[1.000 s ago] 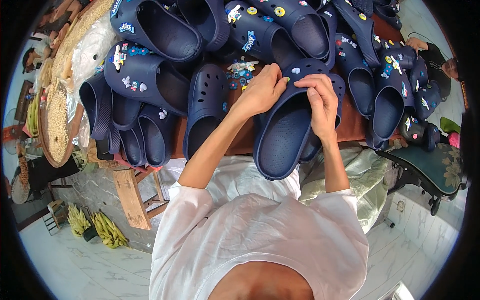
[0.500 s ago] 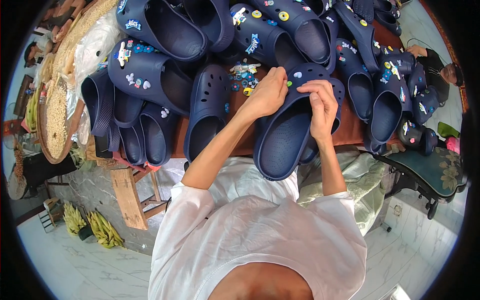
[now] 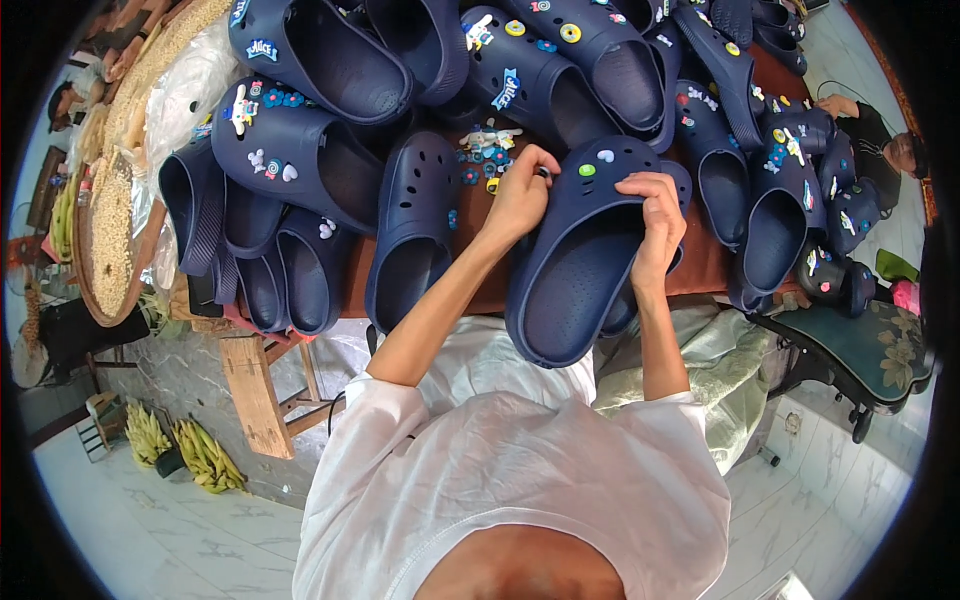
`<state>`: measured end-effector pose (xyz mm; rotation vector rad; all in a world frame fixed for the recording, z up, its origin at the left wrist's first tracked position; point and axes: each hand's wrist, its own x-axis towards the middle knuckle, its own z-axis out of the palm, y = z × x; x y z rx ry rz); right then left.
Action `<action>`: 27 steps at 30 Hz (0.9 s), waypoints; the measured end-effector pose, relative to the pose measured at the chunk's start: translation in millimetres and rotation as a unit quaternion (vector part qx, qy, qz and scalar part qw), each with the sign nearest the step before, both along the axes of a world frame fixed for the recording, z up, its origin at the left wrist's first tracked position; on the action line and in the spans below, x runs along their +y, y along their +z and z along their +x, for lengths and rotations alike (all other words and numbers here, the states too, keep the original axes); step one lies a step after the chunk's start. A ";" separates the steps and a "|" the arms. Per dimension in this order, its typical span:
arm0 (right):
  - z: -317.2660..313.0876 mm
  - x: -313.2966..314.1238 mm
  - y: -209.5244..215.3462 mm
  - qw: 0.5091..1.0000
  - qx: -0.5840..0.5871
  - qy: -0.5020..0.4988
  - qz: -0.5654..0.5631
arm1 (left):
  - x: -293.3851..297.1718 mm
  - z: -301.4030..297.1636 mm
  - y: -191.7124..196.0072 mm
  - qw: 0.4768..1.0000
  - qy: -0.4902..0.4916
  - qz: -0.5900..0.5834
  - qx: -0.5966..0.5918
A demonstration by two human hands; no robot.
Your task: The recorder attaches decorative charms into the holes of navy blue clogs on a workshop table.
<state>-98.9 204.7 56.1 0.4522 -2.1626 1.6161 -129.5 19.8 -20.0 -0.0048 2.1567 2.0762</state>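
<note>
Navy clog (image 3: 572,262) — perforated, wide-mouthed, green charm (image 3: 587,170), pale heart charm (image 3: 605,156)

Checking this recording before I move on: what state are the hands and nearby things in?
Left hand: curled, small dark item at fingertips, unidentifiable
Right hand: gripping the held clog
Held clog: heart charm and green charm on its upper
Clog to its left: top holes unfilled
Loose charms: bunched together

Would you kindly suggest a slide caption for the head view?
Right hand holds a navy clog with a green charm, left hand close beside it.
</note>
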 end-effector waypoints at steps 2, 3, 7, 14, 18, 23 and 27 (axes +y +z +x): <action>2.0 -1.7 -1.0 1.000 0.003 0.000 -0.005 | -5.5 -3.2 -2.2 0.992 0.023 0.091 -0.089; 1.4 -2.1 -0.8 1.000 0.003 -0.001 -0.006 | -8.6 -4.6 -1.6 0.966 0.045 0.182 -0.176; 2.5 -2.4 2.2 1.000 0.000 0.006 -0.009 | -16.8 -4.7 -5.7 0.958 0.155 -0.180 0.160; 0.8 -1.1 2.7 1.000 -0.003 0.015 -0.007 | 0.8 -13.3 48.5 0.974 0.004 -0.220 0.044; 1.3 -1.3 1.6 1.000 -0.004 0.013 -0.009 | 1.1 -30.9 55.4 0.970 -0.050 -0.239 -0.015; -1.6 -3.7 -0.3 1.000 0.013 0.006 -0.018 | 1.3 -28.0 65.3 0.963 -0.080 -0.257 0.010; -3.0 -4.1 1.9 1.000 0.023 0.009 0.000 | 6.6 -21.0 66.4 0.931 -0.063 -0.327 0.147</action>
